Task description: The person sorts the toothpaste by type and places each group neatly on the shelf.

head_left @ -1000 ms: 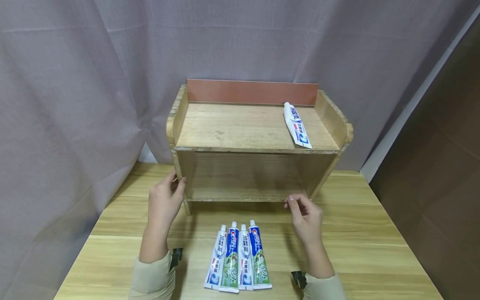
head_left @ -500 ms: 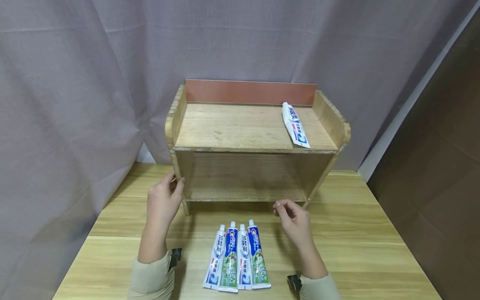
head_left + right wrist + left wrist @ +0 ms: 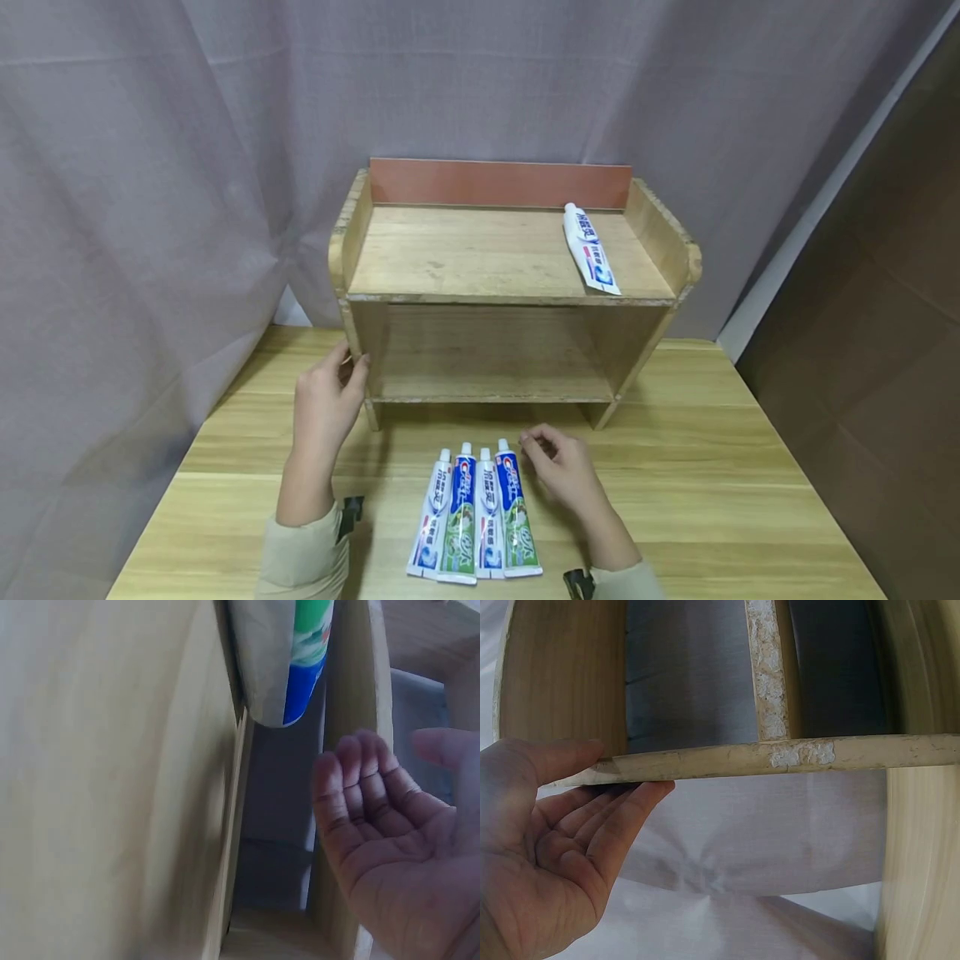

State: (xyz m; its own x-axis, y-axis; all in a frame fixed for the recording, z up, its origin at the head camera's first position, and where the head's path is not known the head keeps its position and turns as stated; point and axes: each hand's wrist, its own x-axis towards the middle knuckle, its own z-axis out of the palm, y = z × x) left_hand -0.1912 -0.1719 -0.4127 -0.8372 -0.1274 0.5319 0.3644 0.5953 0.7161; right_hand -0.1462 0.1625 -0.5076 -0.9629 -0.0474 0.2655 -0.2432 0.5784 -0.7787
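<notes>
My left hand (image 3: 324, 408) grips the left side panel of a two-tier wooden shelf (image 3: 480, 298). In the left wrist view its thumb (image 3: 566, 759) lies on one face of the board, with the fingers on the other. My right hand (image 3: 567, 477), holding nothing, is over the table just right of several toothpaste tubes laid side by side, caps toward the shelf. Closest to it is a blue-and-green tube (image 3: 516, 512); beside that lie a white tube (image 3: 490, 517), another blue-and-green tube (image 3: 461, 521) and another white tube (image 3: 432, 517). The right wrist view shows loosely bent fingers (image 3: 364, 802).
One white toothpaste tube (image 3: 591, 248) lies on the shelf's upper tier, toward the right, its cap near the reddish back strip (image 3: 502, 183). The shelf stands on a wood-grain table (image 3: 720, 492). Behind hangs a grey curtain (image 3: 465, 75); a brown panel (image 3: 870, 333) borders the right side.
My right hand has moved from the shelf's lower right corner, left and toward me, to beside the tubes. The left hand keeps its grip on the side panel.
</notes>
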